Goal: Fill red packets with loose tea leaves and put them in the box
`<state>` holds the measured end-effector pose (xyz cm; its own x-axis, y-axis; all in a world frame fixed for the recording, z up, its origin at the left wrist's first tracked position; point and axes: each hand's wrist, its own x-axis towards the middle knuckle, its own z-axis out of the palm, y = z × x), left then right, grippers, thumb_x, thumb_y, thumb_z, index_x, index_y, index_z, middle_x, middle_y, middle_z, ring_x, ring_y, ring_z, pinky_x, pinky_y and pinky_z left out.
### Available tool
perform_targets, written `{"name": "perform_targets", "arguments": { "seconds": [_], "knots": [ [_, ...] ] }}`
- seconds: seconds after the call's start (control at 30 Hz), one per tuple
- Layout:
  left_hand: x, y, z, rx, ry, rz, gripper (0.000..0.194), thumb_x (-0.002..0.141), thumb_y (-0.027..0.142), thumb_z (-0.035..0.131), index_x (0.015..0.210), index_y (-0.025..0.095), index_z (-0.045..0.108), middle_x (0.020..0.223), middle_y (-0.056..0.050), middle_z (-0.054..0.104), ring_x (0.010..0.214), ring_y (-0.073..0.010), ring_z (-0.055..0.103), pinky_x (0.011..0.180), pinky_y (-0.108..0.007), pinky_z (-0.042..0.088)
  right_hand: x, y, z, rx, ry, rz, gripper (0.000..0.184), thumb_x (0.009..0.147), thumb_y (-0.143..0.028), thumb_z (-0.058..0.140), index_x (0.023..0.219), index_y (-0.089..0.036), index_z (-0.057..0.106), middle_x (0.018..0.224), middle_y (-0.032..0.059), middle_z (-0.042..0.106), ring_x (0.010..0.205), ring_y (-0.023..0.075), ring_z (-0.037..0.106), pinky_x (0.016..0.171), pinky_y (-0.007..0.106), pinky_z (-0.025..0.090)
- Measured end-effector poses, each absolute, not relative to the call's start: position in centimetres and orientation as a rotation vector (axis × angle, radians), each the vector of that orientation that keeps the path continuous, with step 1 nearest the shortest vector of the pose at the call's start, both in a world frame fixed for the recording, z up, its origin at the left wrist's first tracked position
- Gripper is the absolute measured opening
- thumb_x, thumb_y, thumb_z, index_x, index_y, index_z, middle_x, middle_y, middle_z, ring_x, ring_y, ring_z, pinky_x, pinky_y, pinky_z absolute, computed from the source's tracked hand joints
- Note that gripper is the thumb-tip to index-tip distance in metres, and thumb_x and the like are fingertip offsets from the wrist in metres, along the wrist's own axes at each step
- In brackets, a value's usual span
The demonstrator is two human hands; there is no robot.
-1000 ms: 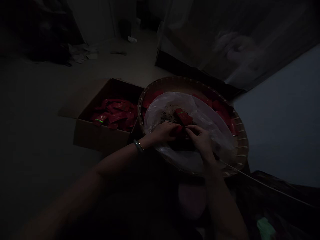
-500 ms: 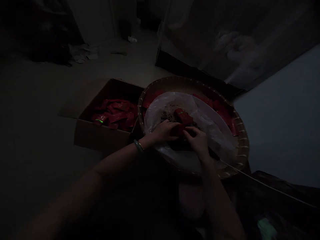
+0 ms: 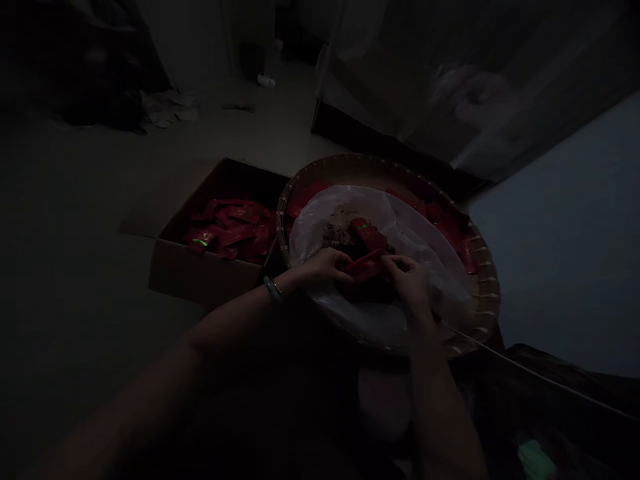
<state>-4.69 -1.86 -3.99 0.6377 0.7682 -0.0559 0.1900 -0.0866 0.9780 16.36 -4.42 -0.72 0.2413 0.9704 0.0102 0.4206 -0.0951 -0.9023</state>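
Note:
The scene is very dark. My left hand (image 3: 323,268) and my right hand (image 3: 411,283) both pinch a small red packet (image 3: 366,265), holding it between them over a clear plastic sheet (image 3: 425,247). The sheet lies in a round woven basket tray (image 3: 483,267). A heap of dark loose bits (image 3: 340,232) sits on the sheet with another red packet (image 3: 367,233) on top, just beyond my fingers. More red packets (image 3: 450,230) lie in the tray under the sheet. A bracelet is on my left wrist.
A cardboard box (image 3: 200,270) holding several red packets (image 3: 230,227) stands on the floor left of the tray. A thin white cable (image 3: 525,370) runs right from the tray's near rim. A big clear plastic bag (image 3: 450,87) stands behind it. Dim clutter lies far left.
The red packet between my hands now shows wider and flatter. My right hand has shifted slightly right and my left hand a little nearer me.

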Motion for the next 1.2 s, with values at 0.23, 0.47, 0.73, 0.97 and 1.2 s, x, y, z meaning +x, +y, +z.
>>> {"name": "perform_targets", "arguments": {
  "seconds": [0.23,0.47,0.73,0.97,1.2],
  "knots": [
    [-4.8,-2.2,-3.2,1.545,0.747,0.547,0.031,0.065,0.022,0.071,0.094,0.013,0.065,0.085,-0.001,0.067,0.076,-0.0135,0.058,0.066,-0.022,0.041,18.1,-4.3,-0.2,-1.591,-1.142,0.788,0.041,0.064,-0.058,0.065,0.073,-0.019,0.060,0.049,-0.0053,0.051,0.038,0.0081,0.043,0.036,0.020,0.035],
    [-4.6,-2.1,-3.3,1.512,0.718,0.588,0.041,0.065,0.029,0.075,0.100,0.011,0.064,0.090,-0.004,0.067,0.080,-0.0156,0.060,0.070,-0.024,0.044,14.8,-5.5,-0.5,-1.663,-1.356,0.853,0.040,0.065,-0.056,0.067,0.069,-0.016,0.064,0.045,-0.0031,0.052,0.041,0.0119,0.047,0.040,0.023,0.035],
    [-4.7,-2.0,-3.7,1.516,0.680,0.505,0.044,0.061,0.024,0.077,0.102,0.011,0.065,0.083,-0.001,0.067,0.071,-0.0132,0.058,0.066,-0.023,0.044,14.6,-5.9,0.0,-1.596,-1.309,0.838,0.035,0.065,-0.052,0.068,0.060,-0.017,0.062,0.046,-0.0040,0.049,0.040,0.0107,0.044,0.040,0.023,0.035],
    [-4.7,-2.5,-2.6,1.341,0.694,0.470,0.044,0.062,0.030,0.077,0.101,0.011,0.065,0.076,0.000,0.064,0.063,-0.0108,0.056,0.058,-0.021,0.043,14.5,-5.7,-0.8,-1.598,-1.354,0.894,0.033,0.064,-0.048,0.070,0.072,-0.016,0.068,0.059,-0.0012,0.061,0.050,0.0135,0.052,0.047,0.024,0.041],
    [-4.7,-2.9,-1.9,1.229,0.738,0.539,0.040,0.063,0.034,0.076,0.093,0.009,0.066,0.069,0.000,0.062,0.056,-0.0085,0.053,0.052,-0.019,0.040,14.0,-5.7,-1.3,-1.565,-1.515,0.962,0.046,0.056,-0.042,0.077,0.092,-0.016,0.065,0.077,0.0026,0.068,0.070,0.0198,0.061,0.062,0.030,0.049]
  ]
}}
